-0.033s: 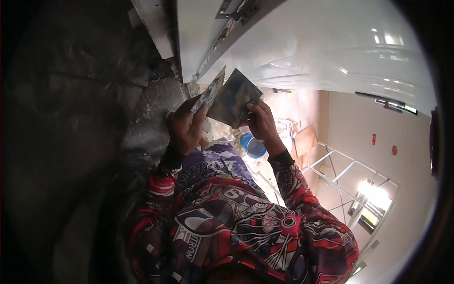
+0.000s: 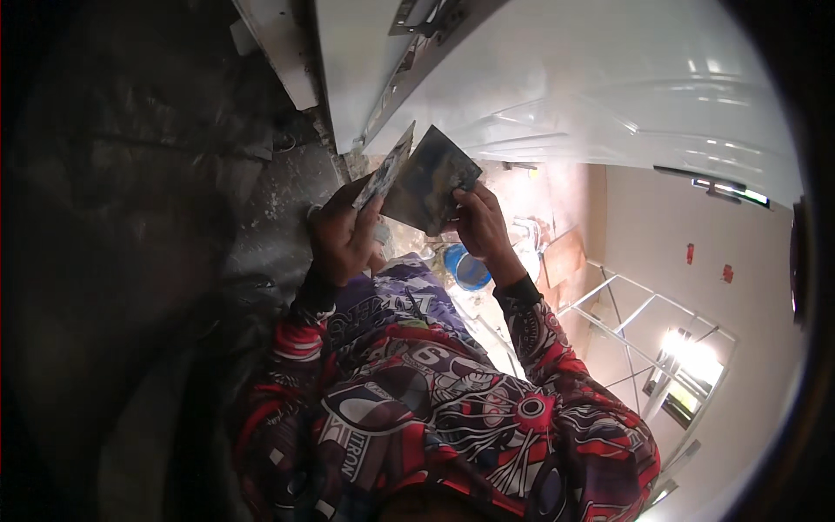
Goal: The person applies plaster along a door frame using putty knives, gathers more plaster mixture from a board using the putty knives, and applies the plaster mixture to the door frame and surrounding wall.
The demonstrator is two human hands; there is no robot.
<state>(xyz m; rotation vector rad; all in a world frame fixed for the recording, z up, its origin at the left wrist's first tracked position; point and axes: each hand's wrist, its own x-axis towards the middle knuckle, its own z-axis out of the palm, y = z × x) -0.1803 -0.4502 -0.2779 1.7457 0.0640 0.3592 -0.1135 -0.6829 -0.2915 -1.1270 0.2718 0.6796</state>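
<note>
Left hand [image 2: 341, 239] is gripping a stained flat plate [image 2: 389, 165], tilting up past its fingers; right hand [image 2: 484, 228] is pinching a dark four-sided sheet [image 2: 430, 178] beside it, thumb on face. Blue bucket [image 2: 470, 270] is sitting beyond right fingers.

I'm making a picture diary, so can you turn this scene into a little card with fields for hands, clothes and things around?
Left hand: holds a smeared plate, seen nearly edge-on
Right hand: holds a dark plate by its right side
Plates touching: cannot tell
Clothes: red-black-white patterned top
Around: glossy white panel, blue bucket, metal frame at right
</note>
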